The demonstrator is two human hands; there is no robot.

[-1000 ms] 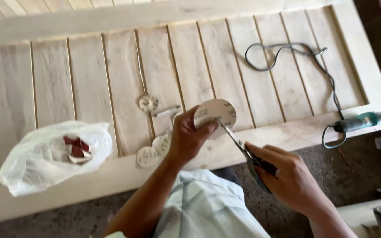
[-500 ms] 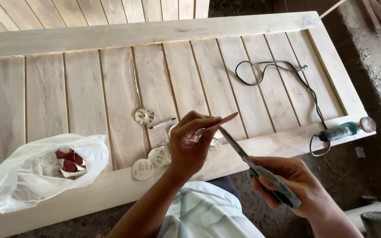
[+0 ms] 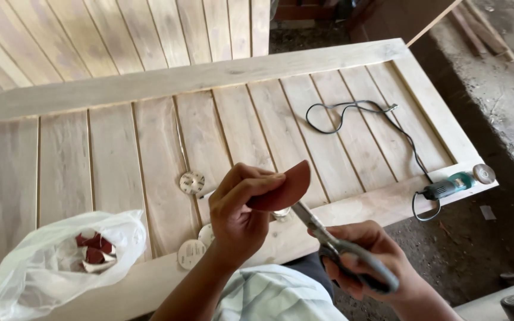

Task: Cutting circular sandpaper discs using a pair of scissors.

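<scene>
My left hand [image 3: 239, 211] pinches a round sanding disc [image 3: 284, 187], tilted so its reddish-brown grit side faces me. My right hand [image 3: 367, 261] grips grey-handled scissors [image 3: 334, 244] whose blades reach up under the disc's lower edge. Both hands hover over the near rail of a pale wooden slatted panel [image 3: 150, 154]. More discs lie white side up on the panel: one [image 3: 192, 182] left of my hand, two [image 3: 194, 249] by the near rail.
A white plastic bag [image 3: 49, 261] with red-brown disc scraps sits at the lower left. A green angle grinder [image 3: 450, 185] lies at the panel's right corner, its black cord [image 3: 358, 116] looping over the slats. Dirt floor lies to the right.
My left hand turned the disc from its white printed back, through edge-on, to its red-brown grit side. The scissors stayed at its edge. The view shifted, so the panel sits lower in frame.
</scene>
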